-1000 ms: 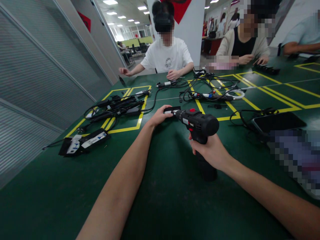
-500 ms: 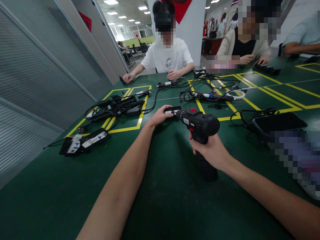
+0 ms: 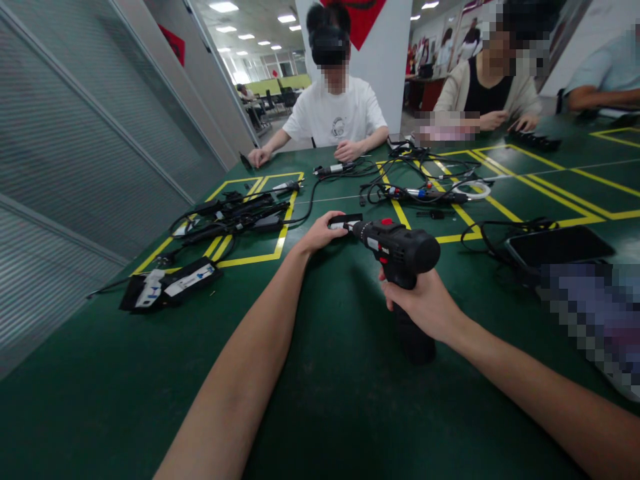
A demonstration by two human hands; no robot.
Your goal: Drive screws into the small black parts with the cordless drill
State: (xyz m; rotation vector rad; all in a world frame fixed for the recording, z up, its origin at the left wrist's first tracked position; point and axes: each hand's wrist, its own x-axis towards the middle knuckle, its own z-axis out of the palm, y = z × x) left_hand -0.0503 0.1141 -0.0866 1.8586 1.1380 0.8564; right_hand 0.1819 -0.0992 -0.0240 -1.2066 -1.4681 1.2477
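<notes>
black cordless drill with red switch (image 3: 400, 250) upright on green bench (image 3: 325, 400), right hand (image 3: 425, 303) wrapped round its grip. left hand (image 3: 320, 233) pinches small black part (image 3: 345, 220) at the chuck. risk: part spins or bit slips toward fingers.

Rows of white rectangular ceiling lights (image 3: 223, 7) far down the hall give even, fairly bright light. The dark green matte table top (image 3: 345, 400) shows only soft, faint shadows under the arms and no hard glare. The wide lens bends the grey slatted wall panel (image 3: 75, 167) at the left edge. Faces and a patch at right are pixelated; the centre is sharp.
</notes>
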